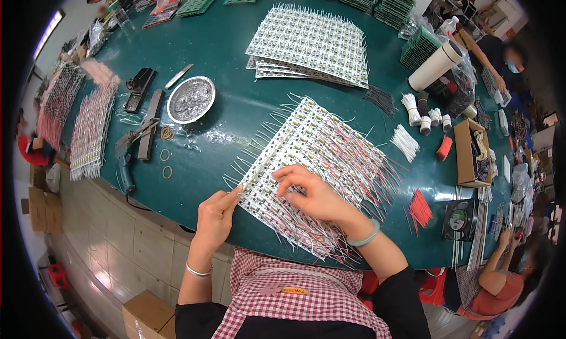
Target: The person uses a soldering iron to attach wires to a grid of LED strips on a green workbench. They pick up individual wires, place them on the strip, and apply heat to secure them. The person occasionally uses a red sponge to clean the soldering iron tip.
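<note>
On my far left, boards with long wires lie in a pile. Next is a soldering iron, with its tip by a long dark bar. A black tray, a knife and a shiny bowl sit near it, with some rubber bands.

My left hand touches the left corner of the big white board; I can't tell if it pinches it. The board lies tilted on the green table right in front of me. My right hand is over it, fingers bent, and I can't tell if they grip a wire. That hand and the messy wires hide some of the board.

More white boards are stacked behind. My apron has an orange tag with tiny writing. To the right are red wires, white wires, a white bottle, a black box with a pale round label, and an open brown box.
</note>
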Tool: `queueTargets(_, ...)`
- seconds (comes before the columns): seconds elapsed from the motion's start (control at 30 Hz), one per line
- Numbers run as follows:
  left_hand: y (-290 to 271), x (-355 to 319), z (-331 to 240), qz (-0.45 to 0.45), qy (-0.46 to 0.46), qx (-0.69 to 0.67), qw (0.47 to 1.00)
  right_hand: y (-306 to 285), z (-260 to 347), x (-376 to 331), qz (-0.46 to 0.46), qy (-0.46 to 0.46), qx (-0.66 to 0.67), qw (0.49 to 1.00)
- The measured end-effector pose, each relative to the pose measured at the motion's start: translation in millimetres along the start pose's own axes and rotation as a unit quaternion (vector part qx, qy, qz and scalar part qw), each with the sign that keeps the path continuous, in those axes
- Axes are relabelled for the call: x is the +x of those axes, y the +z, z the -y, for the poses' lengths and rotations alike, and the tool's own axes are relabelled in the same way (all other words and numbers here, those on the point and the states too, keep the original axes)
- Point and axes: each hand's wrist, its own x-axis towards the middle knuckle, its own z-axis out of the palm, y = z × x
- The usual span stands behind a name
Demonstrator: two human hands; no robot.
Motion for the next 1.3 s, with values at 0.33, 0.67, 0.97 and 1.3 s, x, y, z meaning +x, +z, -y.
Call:
queueTargets(0.33,-13,2,-3,0.069,-0.04,-0.046,0.996,-58,-34,59,-0.119,-0.071,-0.227,0.964)
queueTargets(0.67,5,-12,-3,-0.013,0.021,0.006,1.0,-46,-43,63,-0.167,-0.098,-0.218,0.957)
queueTargets(0.97,20,-25,-20,0.011,0.064,0.149,0.987,-50,-46,58,-0.154,-0.075,-0.154,0.973)
queueTargets(1.3,23,-19,-21,-0.023,0.058,0.158,0.986,-50,-44,58,-0.156,-0.115,-0.167,0.967)
